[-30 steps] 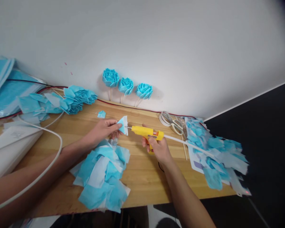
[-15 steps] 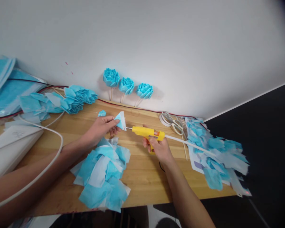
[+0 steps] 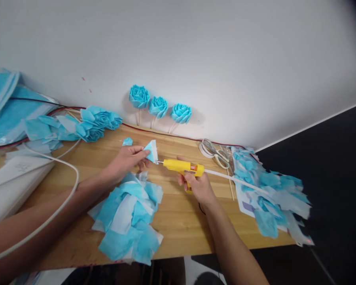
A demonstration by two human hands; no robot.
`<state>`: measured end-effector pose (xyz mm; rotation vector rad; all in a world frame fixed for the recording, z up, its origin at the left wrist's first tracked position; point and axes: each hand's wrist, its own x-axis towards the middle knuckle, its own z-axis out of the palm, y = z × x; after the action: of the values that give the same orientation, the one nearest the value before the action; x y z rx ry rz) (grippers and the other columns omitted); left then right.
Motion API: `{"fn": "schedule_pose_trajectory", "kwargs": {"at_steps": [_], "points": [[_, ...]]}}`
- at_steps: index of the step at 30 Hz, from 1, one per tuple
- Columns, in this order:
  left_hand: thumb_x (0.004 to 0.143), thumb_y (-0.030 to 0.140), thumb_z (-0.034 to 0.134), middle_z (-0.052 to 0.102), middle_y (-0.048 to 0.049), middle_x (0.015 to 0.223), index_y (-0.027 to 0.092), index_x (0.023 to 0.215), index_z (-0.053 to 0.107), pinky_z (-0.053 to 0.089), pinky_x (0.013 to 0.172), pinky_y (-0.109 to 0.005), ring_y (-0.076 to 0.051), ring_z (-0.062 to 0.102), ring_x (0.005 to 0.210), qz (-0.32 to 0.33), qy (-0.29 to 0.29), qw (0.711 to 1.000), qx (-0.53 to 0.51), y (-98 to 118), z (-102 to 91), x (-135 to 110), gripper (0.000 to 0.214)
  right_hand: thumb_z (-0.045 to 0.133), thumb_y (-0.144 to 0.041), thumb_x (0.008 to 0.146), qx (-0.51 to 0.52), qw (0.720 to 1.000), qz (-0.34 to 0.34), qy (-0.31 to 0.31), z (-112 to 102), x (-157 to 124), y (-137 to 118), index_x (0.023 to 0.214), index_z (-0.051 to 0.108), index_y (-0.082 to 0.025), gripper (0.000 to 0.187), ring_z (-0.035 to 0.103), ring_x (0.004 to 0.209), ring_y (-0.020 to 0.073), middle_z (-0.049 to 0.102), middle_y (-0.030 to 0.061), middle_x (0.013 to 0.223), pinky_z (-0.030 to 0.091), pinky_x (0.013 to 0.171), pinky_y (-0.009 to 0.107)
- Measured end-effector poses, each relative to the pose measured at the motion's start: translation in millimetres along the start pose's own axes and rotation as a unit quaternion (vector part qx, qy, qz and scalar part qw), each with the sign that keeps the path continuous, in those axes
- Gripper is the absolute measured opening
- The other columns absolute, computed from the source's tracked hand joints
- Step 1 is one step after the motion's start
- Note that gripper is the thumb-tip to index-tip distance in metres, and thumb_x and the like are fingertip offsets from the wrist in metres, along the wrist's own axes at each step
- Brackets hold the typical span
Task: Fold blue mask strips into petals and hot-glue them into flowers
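Observation:
My left hand (image 3: 127, 160) pinches a small folded blue-and-white paper piece (image 3: 152, 151) above the wooden table (image 3: 180, 213). A yellow glue gun (image 3: 182, 167) sits in the grip of my right hand (image 3: 197, 186), with a finger on the trigger. Its metal nozzle touches the lower right edge of the paper piece. A white glue stick (image 3: 234, 181) juts out of the back of the gun to the right. Below my left hand lies a heap of blue and white paper squares (image 3: 130, 219).
Three blue paper roses (image 3: 158, 105) on sticks lean against the wall. More folded blue paper (image 3: 90, 123) lies at the left, cut pieces (image 3: 267, 194) at the right, scissors (image 3: 215, 153) beside them. A white cable (image 3: 57, 208) curves over my left arm.
My left hand raised the paper piece a little and turned it. The glue gun drew back briefly, then came left again until its nozzle met the paper.

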<state>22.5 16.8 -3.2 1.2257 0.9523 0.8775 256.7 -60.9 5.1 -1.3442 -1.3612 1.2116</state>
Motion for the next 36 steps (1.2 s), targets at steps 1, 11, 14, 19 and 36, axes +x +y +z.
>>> {"fn": "schedule_pose_trajectory", "kwargs": {"at_steps": [1,11,14,19,36], "points": [[0.076,0.043,0.071,0.069,-0.0033,0.063,0.016,0.067,0.065,0.047,0.052,-0.025,-0.013,0.056,0.051,-0.001,0.002,1.0,-0.001,-0.1,-0.2,0.1,0.029,0.059,-0.038,0.081,0.0,1.0,0.0,0.001,0.3,0.0,-0.6,0.137,0.056,-0.015,0.06,0.051,0.057,0.0109,0.058,-0.0003,0.069,0.04,0.043,0.019],[0.075,0.044,0.071,0.067,-0.0037,0.061,0.016,0.066,0.064,0.046,0.051,-0.025,-0.012,0.056,0.05,-0.004,0.006,1.0,-0.015,2.6,1.7,-0.3,0.03,0.059,-0.038,0.082,-0.01,1.0,0.001,0.0,0.8,0.1,-1.8,0.137,0.056,-0.015,0.06,0.048,0.055,0.0102,0.055,-0.0012,0.067,0.039,0.042,0.019],[0.076,0.043,0.071,0.067,-0.0037,0.061,0.016,0.066,0.064,0.046,0.051,-0.025,-0.012,0.056,0.05,-0.005,-0.001,1.0,-0.021,1.7,1.5,0.0,0.03,0.059,-0.039,0.08,-0.007,1.0,0.003,0.004,1.2,0.0,-2.4,0.136,0.057,-0.015,0.061,0.048,0.055,0.0104,0.055,-0.0011,0.067,0.039,0.042,0.019],[0.077,0.042,0.071,0.069,-0.0039,0.063,0.015,0.068,0.065,0.046,0.051,-0.024,-0.011,0.056,0.05,-0.003,-0.011,0.999,-0.031,0.3,0.8,0.0,0.029,0.06,-0.039,0.08,-0.005,1.0,0.007,0.004,1.6,-0.2,-3.2,0.134,0.058,-0.015,0.06,0.047,0.053,0.0097,0.055,-0.0017,0.066,0.039,0.042,0.019],[0.074,0.041,0.072,0.069,-0.0042,0.062,0.015,0.068,0.064,0.045,0.05,-0.023,-0.012,0.056,0.051,-0.016,-0.003,0.998,-0.059,4.7,3.4,-2.3,0.028,0.06,-0.038,0.079,-0.01,1.0,0.009,0.01,1.1,-0.8,-3.9,0.137,0.057,-0.015,0.062,0.047,0.053,0.0101,0.055,-0.0016,0.066,0.039,0.043,0.02]]}}
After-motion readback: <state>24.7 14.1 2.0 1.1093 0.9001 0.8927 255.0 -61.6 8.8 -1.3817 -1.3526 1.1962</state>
